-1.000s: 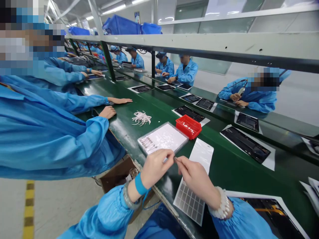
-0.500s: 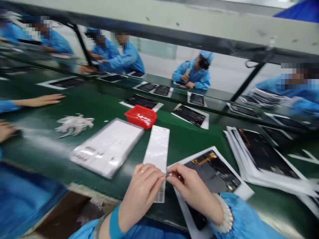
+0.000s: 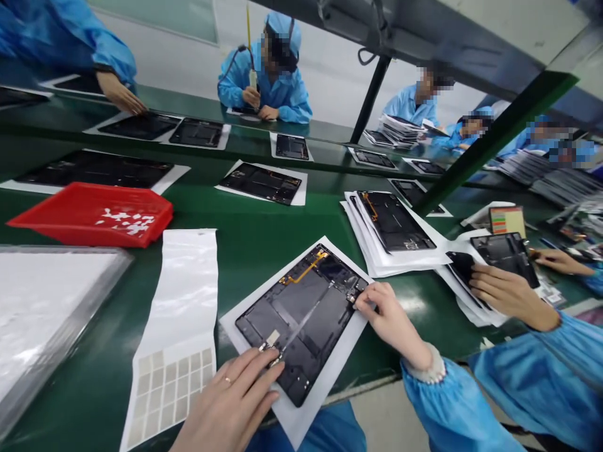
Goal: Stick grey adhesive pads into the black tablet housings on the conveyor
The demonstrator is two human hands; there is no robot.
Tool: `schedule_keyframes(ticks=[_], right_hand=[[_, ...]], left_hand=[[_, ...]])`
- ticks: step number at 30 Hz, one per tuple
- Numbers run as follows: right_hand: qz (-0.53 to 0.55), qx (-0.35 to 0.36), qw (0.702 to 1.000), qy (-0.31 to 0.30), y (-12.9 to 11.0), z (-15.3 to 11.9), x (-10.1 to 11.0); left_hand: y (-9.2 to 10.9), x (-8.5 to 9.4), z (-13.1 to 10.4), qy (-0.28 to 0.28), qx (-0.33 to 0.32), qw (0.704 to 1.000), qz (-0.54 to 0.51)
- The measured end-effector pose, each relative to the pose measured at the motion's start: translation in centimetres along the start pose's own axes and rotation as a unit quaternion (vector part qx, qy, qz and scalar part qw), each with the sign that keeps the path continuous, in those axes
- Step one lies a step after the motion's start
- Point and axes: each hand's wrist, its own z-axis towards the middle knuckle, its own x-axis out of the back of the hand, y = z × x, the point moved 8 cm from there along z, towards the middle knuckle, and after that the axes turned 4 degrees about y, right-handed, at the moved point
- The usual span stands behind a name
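The open tablet housing [image 3: 318, 329] lies on paper [image 3: 295, 422], probably against scratches; the left hand [image 3: 232, 395], grip spread, seemingly steadies its near-left edge; the right hand [image 3: 389, 317] meets its right corner, pinching or not I cannot tell.

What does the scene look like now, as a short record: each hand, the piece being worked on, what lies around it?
left hand: fingers over the near-left edge of the dark panel
right hand: fingertips at its right side; anything pinched cannot be made out
under panel: white sheet
left side: gridded sheet, red tray with white bits
right side: panel stack, co-worker's hand
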Motion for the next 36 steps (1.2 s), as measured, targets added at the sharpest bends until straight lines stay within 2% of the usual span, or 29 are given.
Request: schedule_keyframes(ticks=[4,9,12,16,19,22,28,32,36], right_hand=[[-0.071,0.011,0.993,-0.095,0.1,1.1,-0.9],[-0.185,0.005,0.966,-0.183,-0.6,2.2,-1.6],[-0.212,0.008,0.955,-0.206,-1.0,2.7,-1.7],[-0.252,0.01,0.944,-0.215,-1.6,2.5,-2.0],[-0.275,0.005,0.939,-0.207,-1.6,2.5,-1.7],[-0.279,-0.008,0.942,-0.185,-0.5,3.3,-0.9],[-0.304,-0.051,0.95,-0.051,2.5,5.0,0.7],[-0.272,-0.006,0.962,-0.032,2.0,5.1,-0.4],[-0.225,0.014,0.974,-0.01,1.4,5.3,-0.7]], left_hand=[[-0.1,-0.2,0.0,-0.005,0.01,1.0,-0.004],[-0.2,-0.3,0.1,-0.024,0.013,0.999,-0.016],[-0.2,-0.3,0.2,-0.035,0.008,0.999,-0.014],[-0.1,0.0,0.3,-0.022,0.0,1.0,-0.007],[0.0,0.1,0.3,-0.014,-0.003,1.0,-0.007],[-0.1,0.2,0.1,-0.006,0.001,1.0,-0.014],[-0.5,0.1,0.1,0.002,0.006,0.999,-0.048],[-0.4,-0.4,0.0,-0.03,-0.03,0.997,-0.063],[-1.1,-1.1,-1.0,-0.007,-0.045,0.998,-0.041]])
